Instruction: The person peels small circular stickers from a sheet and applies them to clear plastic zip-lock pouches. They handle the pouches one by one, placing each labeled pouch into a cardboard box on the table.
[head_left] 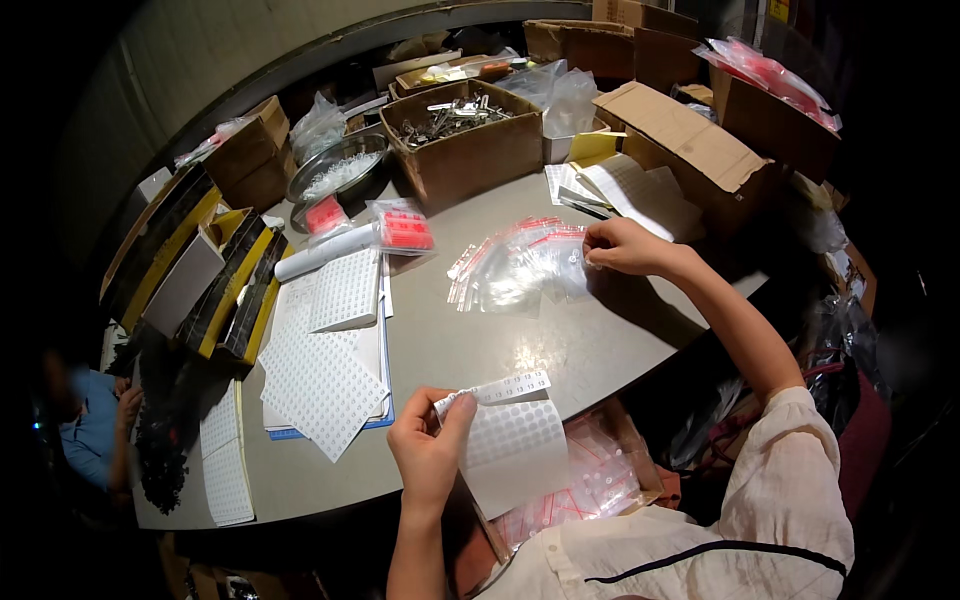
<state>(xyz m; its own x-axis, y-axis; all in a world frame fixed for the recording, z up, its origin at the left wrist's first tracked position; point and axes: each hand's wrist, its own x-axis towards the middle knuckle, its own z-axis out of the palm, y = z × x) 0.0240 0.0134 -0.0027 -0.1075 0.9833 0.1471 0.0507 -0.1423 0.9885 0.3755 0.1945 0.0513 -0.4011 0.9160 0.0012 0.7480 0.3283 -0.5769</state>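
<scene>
My left hand [428,445] pinches a sheet of round white stickers [515,450] between thumb and fingers, over the table's near edge. Its top strip still carries printed stickers and folds back; the lower part shows rows of bare round marks. At the right end of a fan of clear zip bags [505,275] with red seal lines, my right hand [628,247] has its fingers pinched together. Whatever the fingertips hold is too small to make out. Small round white stickers show on bags beside the fingers. Below the sheet, an open box [640,470] holds more red-lined bags [590,485].
Sticker sheets [325,385] lie on a blue clipboard [290,433] at left, near packs of red-lined bags [405,228]. Behind stand a carton of metal parts [465,165] and a bowl of small white pieces [340,172]. Cartons [685,135] line the right; another person [90,420] sits far left.
</scene>
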